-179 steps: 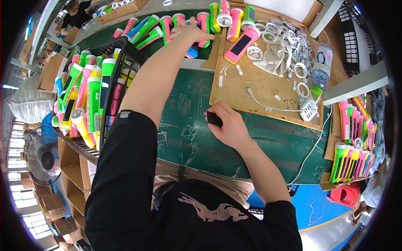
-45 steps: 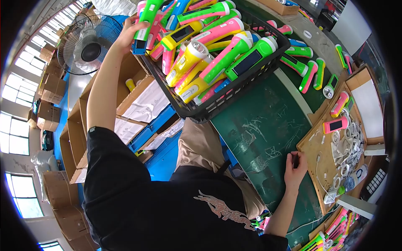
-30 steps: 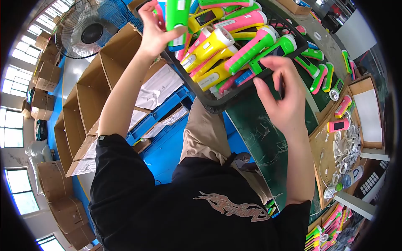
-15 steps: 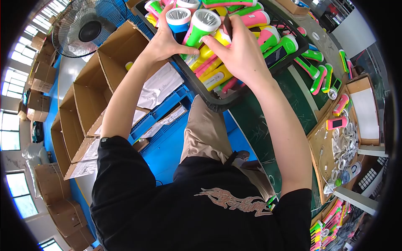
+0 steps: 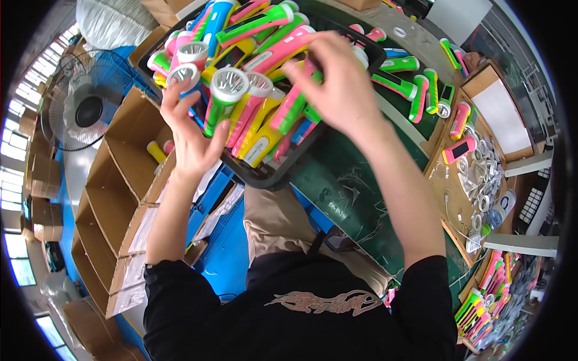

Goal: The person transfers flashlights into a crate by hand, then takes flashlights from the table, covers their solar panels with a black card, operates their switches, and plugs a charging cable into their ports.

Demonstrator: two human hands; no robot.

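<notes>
A black plastic crate (image 5: pixel 271 179) is heaped with colourful flashlights in pink, green, yellow and blue. My left hand (image 5: pixel 191 135) is at the crate's left side, its fingers and thumb curled around a green flashlight (image 5: pixel 226 96) and a blue flashlight (image 5: pixel 183 77), both with white-rimmed heads upward. Slightly blurred, my right hand (image 5: pixel 343 90) is over the right part of the heap. It grips the upper end of a pink-and-green flashlight (image 5: pixel 292 108), tilted among the others; its fingertips are partly smeared. Beside the left hand stand a yellow flashlight (image 5: pixel 256 147) and several pink-and-yellow ones.
A divided cardboard box (image 5: pixel 123 174) stands at the left, with a few flashlights in one compartment. Behind it is a fan (image 5: pixel 89 111). Right of the crate, a green tabletop (image 5: pixel 343 198) carries loose flashlights; a wooden board (image 5: pixel 442 186) holds white rings and small parts.
The view has shifted, so the crate appears lower and further left. My right hand has moved away from the left hand to the right, with a pink-and-green flashlight now at its fingers.
</notes>
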